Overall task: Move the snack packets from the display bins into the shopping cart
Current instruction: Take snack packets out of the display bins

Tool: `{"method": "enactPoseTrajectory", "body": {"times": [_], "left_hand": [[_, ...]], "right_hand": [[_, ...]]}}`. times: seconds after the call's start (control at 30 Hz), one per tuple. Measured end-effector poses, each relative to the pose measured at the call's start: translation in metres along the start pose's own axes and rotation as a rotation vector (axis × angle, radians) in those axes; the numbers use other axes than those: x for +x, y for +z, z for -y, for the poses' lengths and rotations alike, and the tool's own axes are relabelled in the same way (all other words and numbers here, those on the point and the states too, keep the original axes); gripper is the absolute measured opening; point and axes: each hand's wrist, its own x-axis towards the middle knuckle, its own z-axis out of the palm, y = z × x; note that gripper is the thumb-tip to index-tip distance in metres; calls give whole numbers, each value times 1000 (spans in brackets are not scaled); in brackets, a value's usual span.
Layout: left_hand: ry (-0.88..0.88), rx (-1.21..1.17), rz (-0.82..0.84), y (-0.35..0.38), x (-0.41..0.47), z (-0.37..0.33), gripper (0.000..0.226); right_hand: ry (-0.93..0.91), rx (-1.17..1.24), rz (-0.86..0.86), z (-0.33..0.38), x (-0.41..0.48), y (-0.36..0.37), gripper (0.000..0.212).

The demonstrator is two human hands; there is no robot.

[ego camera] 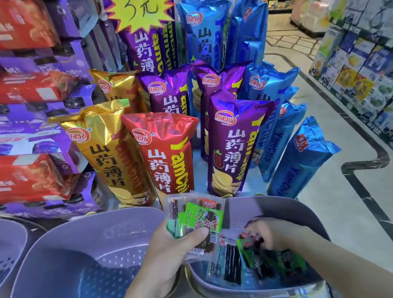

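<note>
Clamped on a packet stack (196,218), left hand (175,249) hovers; right hand (272,235), grip unreadable, should pinch cleanly at the bin's (291,207) six o'clock.

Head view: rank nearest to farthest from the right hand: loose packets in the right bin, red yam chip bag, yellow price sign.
1. loose packets, in the right bin, under the right hand.
2. red yam chip bag, standing behind, to the left.
3. yellow price sign, top of the display.
</note>
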Motion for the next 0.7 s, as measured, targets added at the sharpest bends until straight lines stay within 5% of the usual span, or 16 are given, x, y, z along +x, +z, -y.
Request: {"method": "enactPoseTrajectory", "body": {"times": [0.1,0.37,0.7], "left_hand": [[-2,4,23,1,-1,0,45],[-14,-2,30,1,-2,-2,46],[-10,-1,37,1,-3,-3,42]], "right_hand": [[-12,-78,29,-2,6,5,49],[-132,-77,-15,-4,9,3,4],[-268,106,-190,-2,-10,3,18]]}}
